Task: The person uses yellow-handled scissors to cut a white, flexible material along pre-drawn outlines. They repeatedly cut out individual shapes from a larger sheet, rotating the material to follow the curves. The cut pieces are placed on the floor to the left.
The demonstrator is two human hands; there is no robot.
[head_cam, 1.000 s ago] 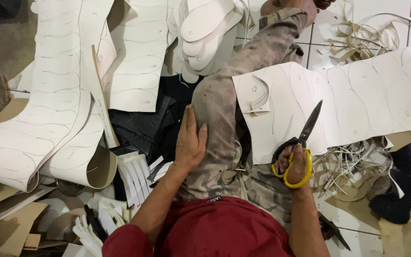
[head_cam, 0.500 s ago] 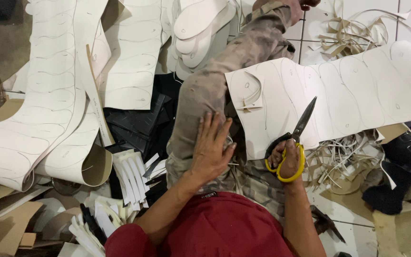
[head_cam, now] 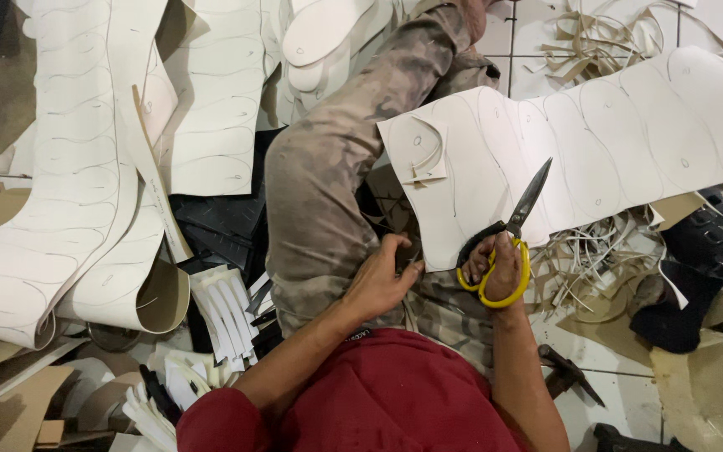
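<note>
My right hand (head_cam: pixel 495 266) grips yellow-handled scissors (head_cam: pixel 512 230), blades pointing up and lying over a long white sheet (head_cam: pixel 596 142) marked with insole outlines. That sheet runs from my lap out to the right across the tiled floor. My left hand (head_cam: pixel 381 280) rests on my thigh in camouflage trousers (head_cam: pixel 328 184), fingers curled, its fingertips close to the sheet's near left edge. It holds nothing that I can see. A partly cut insole shape (head_cam: pixel 418 151) curls up at the sheet's left end.
Long white outlined sheets (head_cam: pixel 60 184) curl at the left. A stack of cut white insoles (head_cam: pixel 320 33) lies at the top, small cut pieces (head_cam: pixel 223 305) at lower left. Strip offcuts (head_cam: pixel 596 259) pile at right beside a black bag (head_cam: pixel 705 268). A dark tool (head_cam: pixel 566 372) lies on the tiles.
My left hand slid from the outer thigh rightward toward the sheet's edge. The scissors and sheet stayed about where they were.
</note>
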